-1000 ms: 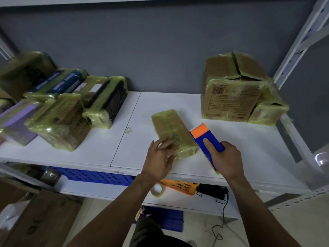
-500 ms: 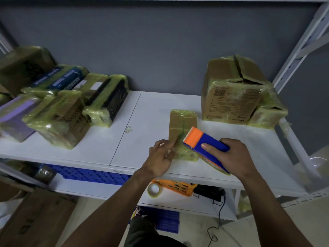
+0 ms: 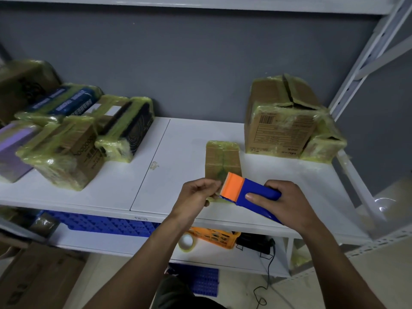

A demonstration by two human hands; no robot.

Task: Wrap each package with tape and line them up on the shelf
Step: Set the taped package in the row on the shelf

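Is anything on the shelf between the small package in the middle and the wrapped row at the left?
Nothing visible: bare white shelf lies between the small package and the nearest wrapped package on the left. At its near end the right hand holds the tape dispenser and the left hand pinches tape.

Dim, flat indoor light with cool cast; white shelf (image 3: 182, 152) is brightest surface, centre. Soft shadows under packages (image 3: 66, 152) at 9 o'clock, small glints on their wrap. Glare arc (image 3: 382, 200) at 3 o'clock. Wide-angle bend: upright post (image 3: 370, 52) leans at 1–2 o'clock (straight lines bow toward edges). Edge detail soft and smeared; lower shelf (image 3: 124, 244) at 7 o'clock murky.
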